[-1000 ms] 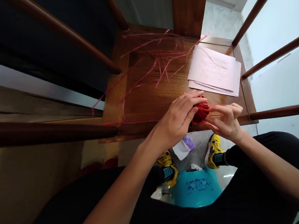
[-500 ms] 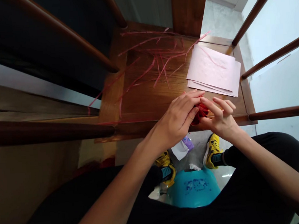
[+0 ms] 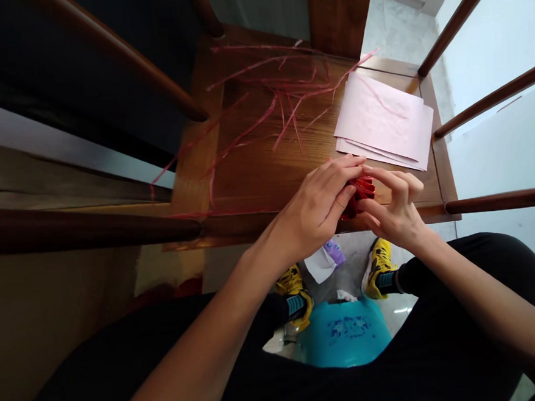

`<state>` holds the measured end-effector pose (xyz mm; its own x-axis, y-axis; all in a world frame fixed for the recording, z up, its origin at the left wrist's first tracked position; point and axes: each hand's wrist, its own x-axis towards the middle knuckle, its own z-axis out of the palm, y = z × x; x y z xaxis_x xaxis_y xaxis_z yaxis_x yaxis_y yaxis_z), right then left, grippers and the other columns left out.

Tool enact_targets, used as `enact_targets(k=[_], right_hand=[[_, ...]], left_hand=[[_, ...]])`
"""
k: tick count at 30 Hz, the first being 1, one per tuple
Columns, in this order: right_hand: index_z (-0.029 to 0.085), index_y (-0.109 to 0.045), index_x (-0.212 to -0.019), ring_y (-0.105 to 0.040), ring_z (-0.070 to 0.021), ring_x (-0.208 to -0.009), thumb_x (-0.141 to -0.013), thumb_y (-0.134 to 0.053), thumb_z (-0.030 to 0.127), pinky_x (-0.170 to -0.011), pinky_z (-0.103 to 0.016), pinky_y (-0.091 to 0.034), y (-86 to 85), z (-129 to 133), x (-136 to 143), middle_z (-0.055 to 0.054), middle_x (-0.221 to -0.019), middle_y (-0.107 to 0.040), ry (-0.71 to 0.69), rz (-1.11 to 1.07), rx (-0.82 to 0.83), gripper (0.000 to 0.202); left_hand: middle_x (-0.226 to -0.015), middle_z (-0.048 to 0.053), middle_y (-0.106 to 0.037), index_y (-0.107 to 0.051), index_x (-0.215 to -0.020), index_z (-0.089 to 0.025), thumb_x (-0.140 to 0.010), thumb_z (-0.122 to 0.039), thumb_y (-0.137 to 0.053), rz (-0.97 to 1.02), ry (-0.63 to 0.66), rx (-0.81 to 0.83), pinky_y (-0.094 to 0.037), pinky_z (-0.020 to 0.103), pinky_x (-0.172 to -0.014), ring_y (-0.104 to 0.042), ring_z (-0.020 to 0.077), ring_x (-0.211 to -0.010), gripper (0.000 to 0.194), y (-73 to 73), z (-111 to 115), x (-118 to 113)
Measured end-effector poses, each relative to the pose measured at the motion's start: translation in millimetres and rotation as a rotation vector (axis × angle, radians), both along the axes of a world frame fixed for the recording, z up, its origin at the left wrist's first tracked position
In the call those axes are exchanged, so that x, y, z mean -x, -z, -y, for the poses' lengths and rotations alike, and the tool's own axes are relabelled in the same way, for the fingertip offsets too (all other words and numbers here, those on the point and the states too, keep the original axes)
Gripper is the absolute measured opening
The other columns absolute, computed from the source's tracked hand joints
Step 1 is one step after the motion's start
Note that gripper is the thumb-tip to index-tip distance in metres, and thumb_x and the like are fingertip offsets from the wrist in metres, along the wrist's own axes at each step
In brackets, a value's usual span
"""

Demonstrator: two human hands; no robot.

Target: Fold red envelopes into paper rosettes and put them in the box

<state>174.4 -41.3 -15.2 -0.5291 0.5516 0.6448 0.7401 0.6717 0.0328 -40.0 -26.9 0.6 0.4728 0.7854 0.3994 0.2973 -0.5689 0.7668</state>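
The left hand's fingers [image 3: 343,199] grip the pleated red foil piece [image 3: 362,189] above the wooden bench's [image 3: 257,183] near edge; the right hand [image 3: 399,212] touches its folds. Likely light, slick and easily crushed, it suits a pinch at the gathered folds.

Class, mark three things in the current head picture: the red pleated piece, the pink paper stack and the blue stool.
Red pleated piece [image 3: 364,187]: head view, on its exposed folds.
Pink paper stack [image 3: 381,122]: head view, top sheet.
Blue stool [image 3: 346,349]: head view, below the printed pattern.
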Motion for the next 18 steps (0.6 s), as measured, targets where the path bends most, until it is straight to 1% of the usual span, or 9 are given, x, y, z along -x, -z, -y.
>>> enact_targets(k=[1, 2, 3, 5, 7, 8, 11, 15, 18], right_hand=[[0.032, -0.068, -0.108, -0.046, -0.0277, -0.123, -0.097, -0.072, 0.034, -0.103, -0.045, -0.046, -2.4, 2, -1, -0.004, -0.14, -0.062, -0.02, -0.006, -0.001, 0.012], [0.032, -0.068, -0.106, -0.047, -0.028, -0.122, -0.097, -0.074, 0.04, -0.101, -0.044, -0.047, -4.7, 5, 0, -0.005, -0.137, -0.063, -0.038, -0.014, -0.02, 0.013], [0.033, -0.069, -0.105, -0.048, -0.0272, -0.119, -0.096, -0.075, 0.043, -0.099, -0.043, -0.048, -6.8, 8, 1, -0.005, -0.133, -0.064, -0.052, -0.024, -0.059, 0.015], [0.034, -0.07, -0.104, -0.049, -0.0243, -0.113, -0.095, -0.078, 0.038, -0.094, -0.039, -0.046, -9.6, 13, 5, -0.003, -0.124, -0.068, -0.056, -0.022, -0.137, 0.012], [0.033, -0.072, -0.101, -0.049, -0.0223, -0.109, -0.094, -0.079, 0.029, -0.092, -0.036, -0.043, -10.1, 18, 10, -0.001, -0.121, -0.07, -0.035, 0.01, -0.18, 0.01], [0.033, -0.072, -0.1, -0.049, -0.0218, -0.108, -0.095, -0.078, 0.028, -0.092, -0.036, -0.042, -9.5, 20, 12, -0.001, -0.121, -0.071, -0.021, 0.026, -0.188, 0.009], [0.032, -0.073, -0.099, -0.049, -0.0214, -0.109, -0.1, -0.072, 0.028, -0.092, -0.036, -0.041, -6.2, 23, 16, 0.0, -0.123, -0.073, 0.02, 0.044, -0.196, 0.004], [0.033, -0.072, -0.095, -0.049, -0.0204, -0.11, -0.101, -0.069, 0.026, -0.092, -0.036, -0.04, -3.3, 22, 16, 0.004, -0.127, -0.073, 0.047, 0.052, -0.185, 0.009], [0.032, -0.072, -0.091, -0.049, -0.0202, -0.109, -0.1, -0.068, 0.023, -0.092, -0.037, -0.039, -3.9, 21, 18, 0.004, -0.126, -0.073, 0.05, 0.04, -0.183, 0.013]], left_hand=[[-0.159, 0.012, -0.06, -0.057, -0.144, -0.021, -0.114, -0.026, -0.037, 0.004, 0.005, -0.002, -0.038, 0.048, -0.131, -0.052, 0.0216, -0.152, 0.037, 0.0, 0, 0], [-0.159, 0.012, -0.06, -0.058, -0.143, -0.021, -0.114, -0.026, -0.037, 0.008, 0.009, -0.004, -0.038, 0.049, -0.131, -0.052, 0.0215, -0.152, 0.036, 0.1, 0, 0], [-0.159, 0.012, -0.06, -0.058, -0.142, -0.021, -0.114, -0.026, -0.037, 0.011, 0.013, -0.007, -0.038, 0.049, -0.131, -0.052, 0.0215, -0.152, 0.036, 0.3, 0, 0], [-0.159, 0.012, -0.06, -0.059, -0.142, -0.021, -0.114, -0.026, -0.037, 0.015, 0.014, -0.01, -0.038, 0.049, -0.131, -0.052, 0.0216, -0.152, 0.036, 0.6, 1, 0], [-0.159, 0.012, -0.059, -0.058, -0.142, -0.022, -0.113, -0.026, -0.037, 0.015, 0.015, -0.012, -0.038, 0.05, -0.131, -0.052, 0.0219, -0.153, 0.036, 0.8, 1, 0], [-0.16, 0.011, -0.059, -0.058, -0.142, -0.023, -0.113, -0.025, -0.037, 0.015, 0.014, -0.011, -0.038, 0.05, -0.131, -0.052, 0.022, -0.153, 0.036, 0.9, 1, 0], [-0.159, 0.011, -0.059, -0.058, -0.142, -0.023, -0.113, -0.024, -0.038, 0.018, 0.014, -0.01, -0.039, 0.05, -0.131, -0.052, 0.0221, -0.153, 0.036, 1.4, 1, 1], [-0.158, 0.013, -0.06, -0.059, -0.142, -0.021, -0.112, -0.023, -0.04, 0.034, 0.019, -0.029, -0.038, 0.048, -0.131, -0.052, 0.0218, -0.152, 0.035, 2.2, 1, 1], [-0.158, 0.013, -0.06, -0.059, -0.142, -0.02, -0.113, -0.023, -0.04, 0.033, 0.021, -0.035, -0.038, 0.047, -0.131, -0.052, 0.0221, -0.152, 0.035, 2.0, 0, 0]])
